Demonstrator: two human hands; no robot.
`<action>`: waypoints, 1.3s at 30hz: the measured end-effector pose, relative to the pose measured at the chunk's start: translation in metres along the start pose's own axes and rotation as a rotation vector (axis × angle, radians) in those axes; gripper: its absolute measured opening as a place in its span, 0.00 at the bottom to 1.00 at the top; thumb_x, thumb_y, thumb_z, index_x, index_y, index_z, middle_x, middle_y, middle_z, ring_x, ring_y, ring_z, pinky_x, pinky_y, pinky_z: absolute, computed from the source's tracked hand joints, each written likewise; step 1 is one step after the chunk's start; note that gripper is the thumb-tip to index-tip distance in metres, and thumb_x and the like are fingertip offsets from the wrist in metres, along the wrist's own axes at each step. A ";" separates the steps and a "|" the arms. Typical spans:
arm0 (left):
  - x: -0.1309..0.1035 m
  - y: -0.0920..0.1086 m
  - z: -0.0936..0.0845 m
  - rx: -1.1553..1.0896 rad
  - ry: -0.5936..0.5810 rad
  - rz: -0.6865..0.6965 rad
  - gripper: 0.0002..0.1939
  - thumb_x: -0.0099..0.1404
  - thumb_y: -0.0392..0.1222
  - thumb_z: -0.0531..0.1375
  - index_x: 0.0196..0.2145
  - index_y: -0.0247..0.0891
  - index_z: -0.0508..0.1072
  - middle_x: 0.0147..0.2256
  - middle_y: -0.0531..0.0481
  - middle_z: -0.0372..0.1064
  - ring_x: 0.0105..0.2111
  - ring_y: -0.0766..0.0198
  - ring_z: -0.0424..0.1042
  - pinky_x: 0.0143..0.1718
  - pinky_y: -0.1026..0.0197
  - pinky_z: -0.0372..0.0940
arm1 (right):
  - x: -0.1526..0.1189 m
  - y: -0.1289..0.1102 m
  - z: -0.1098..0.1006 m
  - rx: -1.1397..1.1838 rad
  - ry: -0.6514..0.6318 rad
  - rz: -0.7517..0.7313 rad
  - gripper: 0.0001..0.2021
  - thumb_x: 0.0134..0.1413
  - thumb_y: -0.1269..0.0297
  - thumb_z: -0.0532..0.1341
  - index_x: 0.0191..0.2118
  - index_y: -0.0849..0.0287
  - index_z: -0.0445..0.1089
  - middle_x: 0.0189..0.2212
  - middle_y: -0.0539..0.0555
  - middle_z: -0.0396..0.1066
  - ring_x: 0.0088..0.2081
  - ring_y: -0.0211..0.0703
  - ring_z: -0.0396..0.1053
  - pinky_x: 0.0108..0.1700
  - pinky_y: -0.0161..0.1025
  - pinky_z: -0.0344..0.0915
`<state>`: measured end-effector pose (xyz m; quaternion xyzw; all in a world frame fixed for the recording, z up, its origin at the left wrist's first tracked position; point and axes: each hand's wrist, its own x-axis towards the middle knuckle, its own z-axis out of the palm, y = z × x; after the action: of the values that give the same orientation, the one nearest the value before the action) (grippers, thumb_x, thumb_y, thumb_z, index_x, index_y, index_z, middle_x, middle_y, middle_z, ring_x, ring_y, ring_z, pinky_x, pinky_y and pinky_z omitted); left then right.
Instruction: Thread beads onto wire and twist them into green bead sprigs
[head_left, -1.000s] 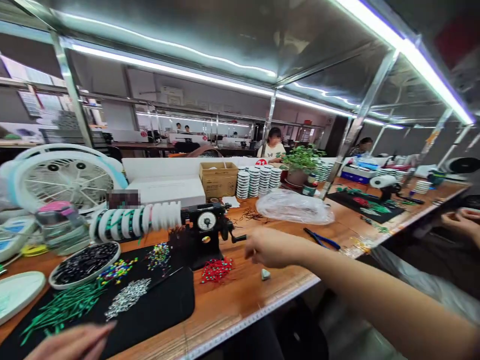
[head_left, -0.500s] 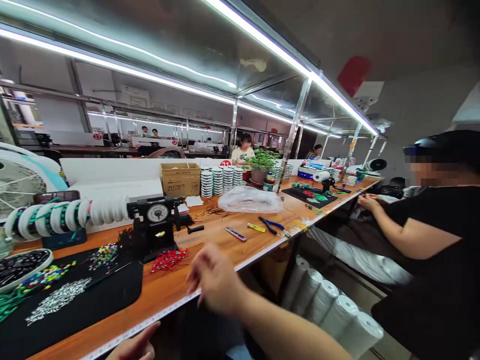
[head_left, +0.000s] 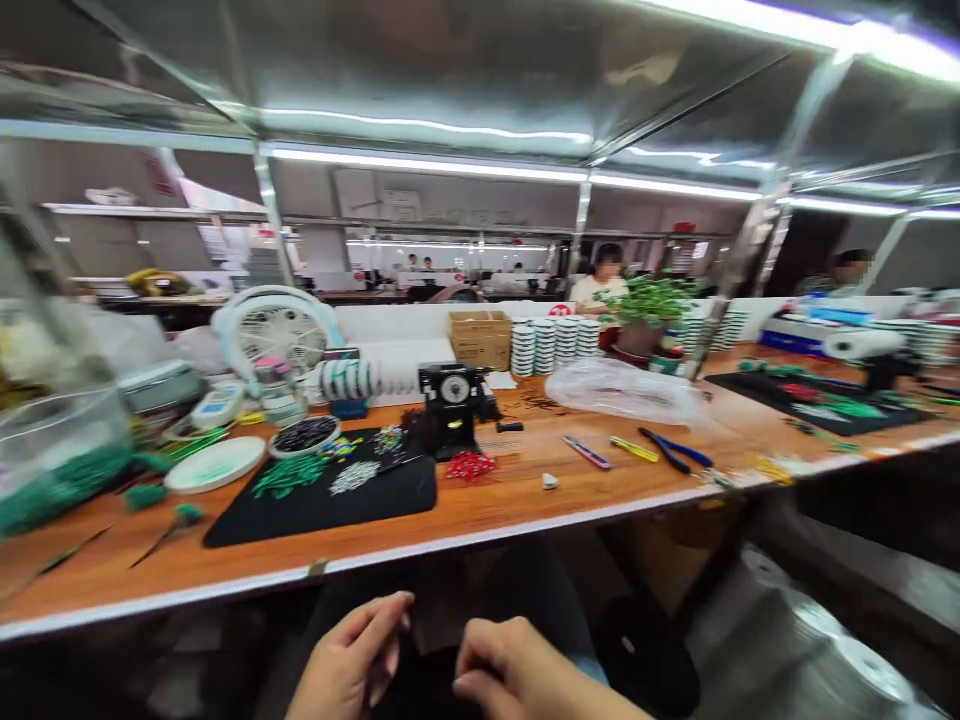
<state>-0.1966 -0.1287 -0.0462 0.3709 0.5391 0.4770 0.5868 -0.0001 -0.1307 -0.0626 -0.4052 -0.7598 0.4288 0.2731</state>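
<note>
My left hand (head_left: 354, 652) is below the table's front edge, above my lap, with thumb and fingers pressed together. Beside it, a short gap to the right, my right hand (head_left: 514, 662) has its fingers curled in. Whatever either hand may hold is too small or hidden to make out. Beyond them on the wooden table (head_left: 495, 508) lies a black mat (head_left: 315, 515) with green pieces (head_left: 291, 475), small silvery parts (head_left: 355, 477) and coloured beads (head_left: 389, 438). A red pile (head_left: 470, 465) sits in front of a black hand-cranked winder with a dial (head_left: 454, 400).
A utility knife (head_left: 587, 452), a yellow-handled tool (head_left: 634, 449) and blue pliers (head_left: 675, 450) lie right of centre. At the left are a white lid (head_left: 215, 465), a dish of dark pieces (head_left: 304, 437) and a fan (head_left: 274, 335). Stacked white spools (head_left: 555, 346) and a cardboard box (head_left: 480, 340) stand behind.
The view has swung left, so the co-worker at the right is out of frame. My right hand has left the table edge and come down beside my left. A small white piece now lies on the table.
</note>
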 end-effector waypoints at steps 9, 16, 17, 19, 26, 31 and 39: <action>-0.008 -0.002 -0.002 -0.105 -0.006 0.104 0.18 0.54 0.54 0.65 0.24 0.34 0.72 0.18 0.56 0.55 0.18 0.72 0.46 0.18 0.68 0.42 | -0.018 0.010 -0.016 0.055 -0.051 0.071 0.10 0.55 0.62 0.54 0.26 0.59 0.57 0.18 0.46 0.58 0.20 0.34 0.56 0.23 0.31 0.51; -0.014 -0.015 0.000 0.112 -0.185 0.008 0.25 0.49 0.63 0.64 0.20 0.34 0.72 0.15 0.53 0.58 0.13 0.71 0.52 0.16 0.65 0.42 | 0.002 -0.014 0.006 0.172 0.118 0.085 0.12 0.56 0.57 0.53 0.27 0.59 0.58 0.18 0.47 0.59 0.21 0.35 0.57 0.24 0.31 0.54; -0.015 -0.016 0.001 0.128 -0.212 -0.016 0.24 0.47 0.62 0.66 0.24 0.34 0.74 0.17 0.52 0.62 0.12 0.71 0.53 0.15 0.65 0.42 | 0.005 -0.015 0.011 0.168 0.111 0.070 0.12 0.55 0.58 0.54 0.26 0.60 0.59 0.19 0.48 0.59 0.21 0.35 0.57 0.24 0.32 0.54; -0.015 -0.016 0.001 0.128 -0.217 -0.023 0.23 0.47 0.60 0.66 0.25 0.34 0.74 0.19 0.52 0.63 0.13 0.72 0.53 0.15 0.65 0.41 | 0.009 -0.015 0.021 0.184 0.083 0.059 0.11 0.53 0.59 0.55 0.25 0.60 0.59 0.19 0.48 0.59 0.22 0.35 0.57 0.24 0.31 0.53; -0.013 -0.009 -0.007 0.053 -0.031 0.078 0.21 0.55 0.55 0.63 0.18 0.35 0.69 0.18 0.54 0.57 0.19 0.70 0.50 0.21 0.65 0.47 | 0.002 -0.003 0.020 0.283 -0.079 0.138 0.09 0.52 0.60 0.56 0.27 0.59 0.58 0.16 0.44 0.56 0.17 0.33 0.57 0.20 0.30 0.50; -0.014 -0.004 -0.005 0.197 -0.065 0.135 0.21 0.56 0.55 0.62 0.16 0.36 0.70 0.18 0.54 0.56 0.21 0.67 0.52 0.25 0.64 0.51 | 0.002 -0.016 0.008 0.500 -0.211 0.158 0.14 0.52 0.54 0.59 0.32 0.61 0.60 0.23 0.49 0.66 0.22 0.34 0.64 0.21 0.28 0.55; -0.014 0.013 -0.019 0.582 0.026 0.352 0.19 0.58 0.56 0.59 0.23 0.39 0.78 0.23 0.48 0.67 0.26 0.60 0.65 0.30 0.62 0.60 | 0.027 0.000 0.036 0.677 -0.195 0.172 0.29 0.40 0.36 0.61 0.27 0.60 0.56 0.18 0.44 0.56 0.17 0.28 0.55 0.20 0.27 0.51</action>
<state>-0.2168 -0.1400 -0.0325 0.6040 0.5877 0.4018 0.3583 -0.0414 -0.1235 -0.0779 -0.3115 -0.5605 0.7140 0.2811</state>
